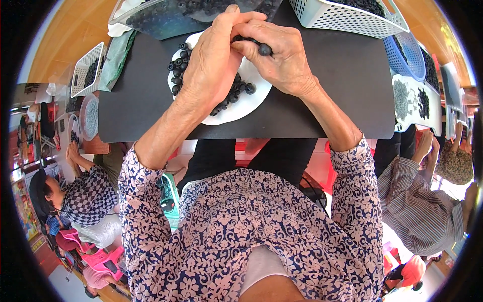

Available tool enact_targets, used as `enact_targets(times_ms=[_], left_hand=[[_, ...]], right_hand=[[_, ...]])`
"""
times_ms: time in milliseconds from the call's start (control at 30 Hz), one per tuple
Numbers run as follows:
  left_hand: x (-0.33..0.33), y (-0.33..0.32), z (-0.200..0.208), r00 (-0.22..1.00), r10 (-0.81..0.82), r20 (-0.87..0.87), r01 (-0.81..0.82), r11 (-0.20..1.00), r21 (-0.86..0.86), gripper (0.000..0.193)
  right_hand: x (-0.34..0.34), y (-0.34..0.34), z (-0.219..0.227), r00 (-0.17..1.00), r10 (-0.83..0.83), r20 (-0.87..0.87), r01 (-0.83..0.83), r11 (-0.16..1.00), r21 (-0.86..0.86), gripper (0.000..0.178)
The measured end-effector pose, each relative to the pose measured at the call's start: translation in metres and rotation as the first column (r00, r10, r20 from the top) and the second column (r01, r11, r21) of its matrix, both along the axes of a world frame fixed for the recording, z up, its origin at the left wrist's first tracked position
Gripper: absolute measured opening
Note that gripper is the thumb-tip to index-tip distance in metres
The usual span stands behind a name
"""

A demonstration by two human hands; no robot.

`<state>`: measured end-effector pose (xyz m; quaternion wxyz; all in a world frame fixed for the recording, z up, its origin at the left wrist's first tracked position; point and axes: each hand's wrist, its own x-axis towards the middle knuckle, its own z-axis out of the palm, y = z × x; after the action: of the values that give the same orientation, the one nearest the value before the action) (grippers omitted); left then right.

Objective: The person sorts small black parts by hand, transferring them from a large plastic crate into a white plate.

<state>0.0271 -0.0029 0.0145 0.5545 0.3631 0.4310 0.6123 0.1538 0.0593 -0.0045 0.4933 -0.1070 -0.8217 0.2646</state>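
Your right hand [276, 54] is pinching a few dark round pieces [265, 50] in its grip by the white plate [255, 105]; your left hand [216, 63] is sitting against it, its own grip too hidden to tell. Loose dark pieces [249, 88] are lying on the plate, which is resting on the black desk [344, 88].

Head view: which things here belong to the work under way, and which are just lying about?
Seem to belong:
- dark piece in the right hand
- left hand, close beside it
- white plate with black round pieces
- white perforated basket, also holding dark pieces

Seem just lying about:
- green plastic sheet
- pink chair
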Motion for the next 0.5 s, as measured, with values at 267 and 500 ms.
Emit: enact_targets(times_ms=[267, 500], left_hand=[[-0.015, -0.009, -0.019, 0.994, 0.05, -0.098, -0.057, 0.996, -0.068, 0.046], [-0.003, -0.075, -0.015, 0.969, 0.109, -0.221, -0.085, 0.989, 0.118, 0.043]], right_hand=[[-0.002, 0.011, -0.012, 0.925, 0.349, 0.147, -0.244, 0.846, -0.473, 0.019], [0.027, 0.033, 0.031, 0.999, 0.0, -0.05, -0.017, 0.939, -0.342, 0.018]])
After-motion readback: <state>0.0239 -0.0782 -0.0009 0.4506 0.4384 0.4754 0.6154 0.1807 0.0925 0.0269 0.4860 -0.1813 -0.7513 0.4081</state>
